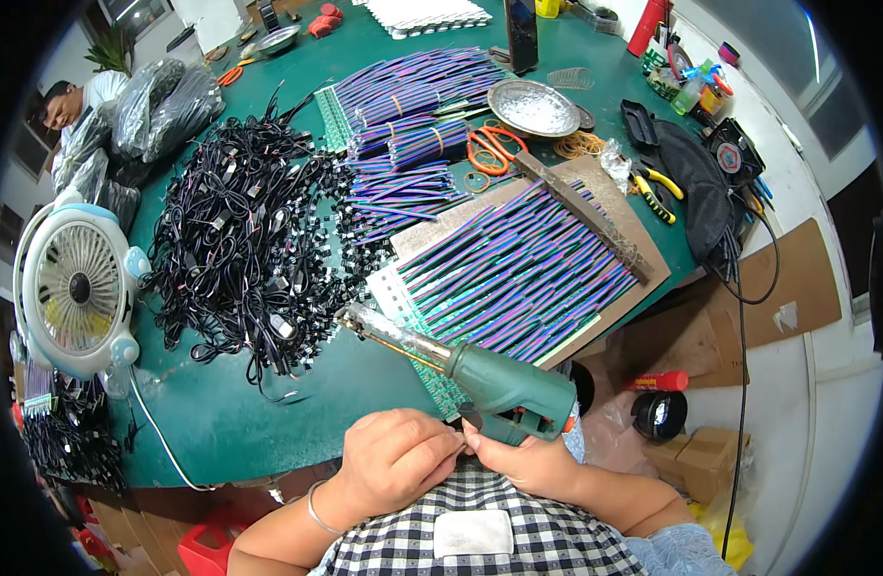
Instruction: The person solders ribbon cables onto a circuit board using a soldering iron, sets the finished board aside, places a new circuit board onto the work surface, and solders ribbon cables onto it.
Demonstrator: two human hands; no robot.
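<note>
My right hand (533, 466) grips a green soldering gun (513, 389), whose long metal tip points left over the table. At the tip end lie the green circuit-board strip (441, 387) and many purple, blue and black wires (518, 274) set in rows on a brown board (643, 226). A flat metal bar (585, 216) lies across the wires' far ends. Close beside my right thumb, the fingers of my left hand (393, 456) are pinched together. A small dark piece shows between the two hands, but its kind is hidden.
A heap of black cables (235, 230) covers the table's left part, with a white fan (77, 288) beyond. Farther back are bundled wires (427, 144), orange scissors (492, 149), a metal dish (533, 108) and yellow-handled pliers (660, 192). Another person (72, 106) sits far left.
</note>
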